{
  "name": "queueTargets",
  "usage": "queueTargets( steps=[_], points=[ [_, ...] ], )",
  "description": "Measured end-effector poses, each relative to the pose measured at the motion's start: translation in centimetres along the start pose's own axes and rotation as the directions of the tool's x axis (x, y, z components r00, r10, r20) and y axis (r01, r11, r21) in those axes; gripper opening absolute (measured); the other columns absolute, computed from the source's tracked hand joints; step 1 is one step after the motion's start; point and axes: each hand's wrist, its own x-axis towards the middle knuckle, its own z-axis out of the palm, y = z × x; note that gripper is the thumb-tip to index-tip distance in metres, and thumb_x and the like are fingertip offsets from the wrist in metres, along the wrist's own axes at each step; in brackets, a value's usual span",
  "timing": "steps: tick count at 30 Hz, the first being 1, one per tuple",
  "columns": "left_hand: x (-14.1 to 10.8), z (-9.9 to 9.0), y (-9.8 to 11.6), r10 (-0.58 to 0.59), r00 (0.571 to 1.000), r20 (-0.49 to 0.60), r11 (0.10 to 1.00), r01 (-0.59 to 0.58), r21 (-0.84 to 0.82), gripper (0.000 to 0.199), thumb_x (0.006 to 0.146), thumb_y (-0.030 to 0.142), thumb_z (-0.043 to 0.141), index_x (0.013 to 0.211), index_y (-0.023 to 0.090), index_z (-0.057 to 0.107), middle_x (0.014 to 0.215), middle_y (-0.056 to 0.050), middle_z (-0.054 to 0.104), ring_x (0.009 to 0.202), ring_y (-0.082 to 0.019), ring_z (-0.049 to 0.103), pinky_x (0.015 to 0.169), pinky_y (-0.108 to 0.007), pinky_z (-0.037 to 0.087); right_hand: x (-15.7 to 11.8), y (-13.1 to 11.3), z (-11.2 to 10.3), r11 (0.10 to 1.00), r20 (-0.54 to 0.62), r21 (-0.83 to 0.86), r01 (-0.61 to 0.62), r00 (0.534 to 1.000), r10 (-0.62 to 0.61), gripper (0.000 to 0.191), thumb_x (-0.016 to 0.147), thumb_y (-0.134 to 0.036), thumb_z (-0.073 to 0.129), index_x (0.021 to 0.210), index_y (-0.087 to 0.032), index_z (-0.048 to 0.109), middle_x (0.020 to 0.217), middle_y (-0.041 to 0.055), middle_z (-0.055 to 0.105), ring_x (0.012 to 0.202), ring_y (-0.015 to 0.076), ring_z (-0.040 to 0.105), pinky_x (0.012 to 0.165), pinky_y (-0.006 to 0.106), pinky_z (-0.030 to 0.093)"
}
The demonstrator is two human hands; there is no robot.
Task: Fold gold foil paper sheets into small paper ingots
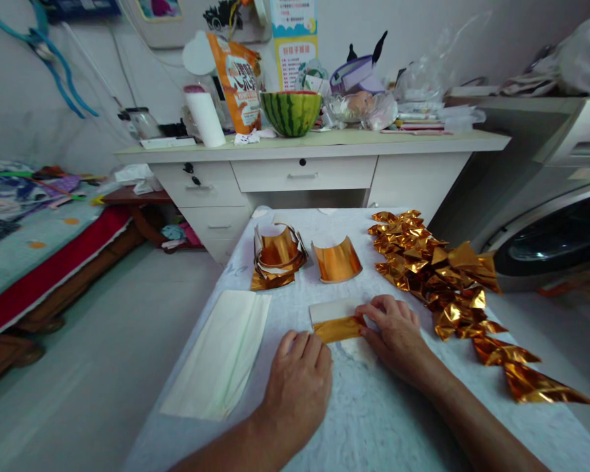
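Note:
A small sheet of gold foil paper (338,328) lies before me, its near part folded over to show gold and its far part showing a white back (332,309). My right hand (393,331) pinches its right end between thumb and fingers. At the sheet's left near corner is my left hand (302,367), fingers curled and closed, the fingertips hidden beneath. Beyond the hands stand a curled stack of gold foil sheets (278,252) and one separate curved sheet (337,260). Along the right edge runs a pile of folded gold foil pieces (427,262) with pointed ends.
A pale, flat paper stack (221,354) rests at the left of the cloth-covered table (403,426). Behind is a white desk (305,152) holding a cut watermelon (291,115) and an orange snack bag (238,85). A washing machine (555,177) stands right, a bed (39,242) left.

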Motion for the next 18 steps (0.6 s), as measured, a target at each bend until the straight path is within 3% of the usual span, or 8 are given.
queueTargets(
  steps=[3, 11, 15, 18],
  points=[
    [-0.4, 0.7, -0.3, 0.025, 0.998, -0.055, 1.000, -0.025, 0.002, 0.019, 0.087, 0.012, 0.051, 0.098, 0.012, 0.067, 0.120, -0.014, 0.065, 0.117, -0.029, 0.056, 0.099, -0.047, 0.045, 0.0, 0.4, -0.2, 1.000, 0.010, -0.001, 0.009, 1.000, -0.009, 0.025, 0.086, -0.022, 0.061, 0.104, -0.036, 0.069, 0.111, 0.0060, 0.057, 0.099, 0.0269, 0.050, 0.080, 0.040, 0.037],
    [-1.0, 1.3, -0.4, 0.022, 1.000, -0.018, 0.999, -0.021, 0.041, 0.034, 0.086, 0.006, 0.048, 0.115, 0.011, 0.064, 0.123, -0.018, 0.065, 0.115, -0.028, 0.061, 0.096, -0.042, 0.051, -0.2, 0.6, -0.5, 0.999, 0.006, -0.024, 0.038, 0.999, -0.038, 0.032, 0.086, -0.016, 0.057, 0.107, -0.037, 0.068, 0.114, 0.0052, 0.057, 0.101, 0.0260, 0.051, 0.081, 0.039, 0.037],
    [-0.6, 0.8, -0.4, 0.011, 0.998, 0.054, 0.999, -0.013, 0.033, 0.041, 0.085, 0.008, 0.051, 0.124, 0.016, 0.060, 0.127, -0.015, 0.063, 0.117, -0.027, 0.059, 0.094, -0.042, 0.052, -0.2, -0.4, 0.0, 0.999, -0.074, -0.039, 0.020, 0.997, -0.023, 0.019, 0.091, -0.034, 0.055, 0.104, -0.032, 0.068, 0.108, 0.0073, 0.058, 0.096, 0.0265, 0.050, 0.078, 0.040, 0.036],
    [-0.4, 0.6, -0.3, -0.001, 0.998, 0.061, 0.999, -0.002, 0.039, 0.038, 0.085, 0.010, 0.052, 0.122, 0.016, 0.062, 0.127, -0.015, 0.063, 0.116, -0.028, 0.060, 0.093, -0.042, 0.053, -0.1, -1.9, 0.3, 0.996, -0.111, -0.087, -0.007, 0.994, -0.003, 0.024, 0.088, -0.046, 0.057, 0.097, -0.026, 0.067, 0.104, 0.0089, 0.058, 0.094, 0.0279, 0.048, 0.080, 0.043, 0.035]
  ],
)
